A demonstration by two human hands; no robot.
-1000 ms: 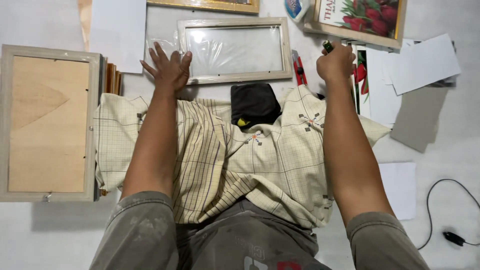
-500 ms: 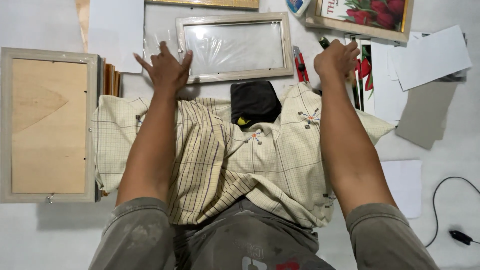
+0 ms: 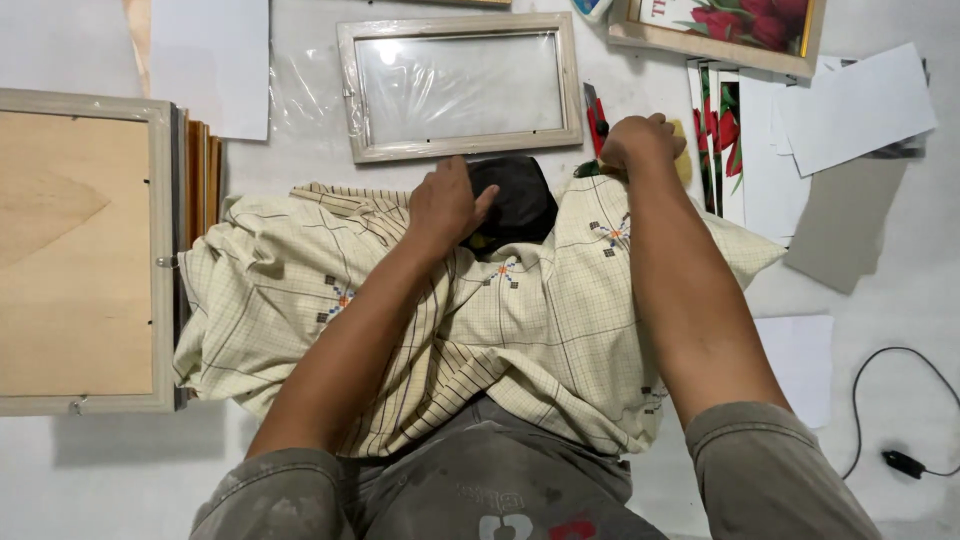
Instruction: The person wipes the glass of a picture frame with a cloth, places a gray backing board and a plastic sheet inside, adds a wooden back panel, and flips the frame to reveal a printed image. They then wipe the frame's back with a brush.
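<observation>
A cream checked cloth (image 3: 520,330) lies over my lap and the floor. My left hand (image 3: 445,205) rests flat on its upper edge, fingertips touching a black pouch-like object (image 3: 520,195). My right hand (image 3: 638,143) is closed in a fist at the cloth's top right corner, around a small tool whose dark green end (image 3: 586,170) sticks out on the left. A yellow bit (image 3: 684,162) shows behind the fist. Just beyond both hands lies a pale wooden picture frame (image 3: 460,148) with a clear pane.
A red utility knife (image 3: 596,112) lies beside the frame. A large frame, back side up (image 3: 160,250), sits on a stack at left. Flower prints (image 3: 722,130), white sheets (image 3: 850,100), grey card (image 3: 845,225) and a black cable (image 3: 900,462) are at right.
Both hands have drawn back toward me. The left came off the glass frame onto the cloth by the black object. The right fist lowered to the cloth's corner.
</observation>
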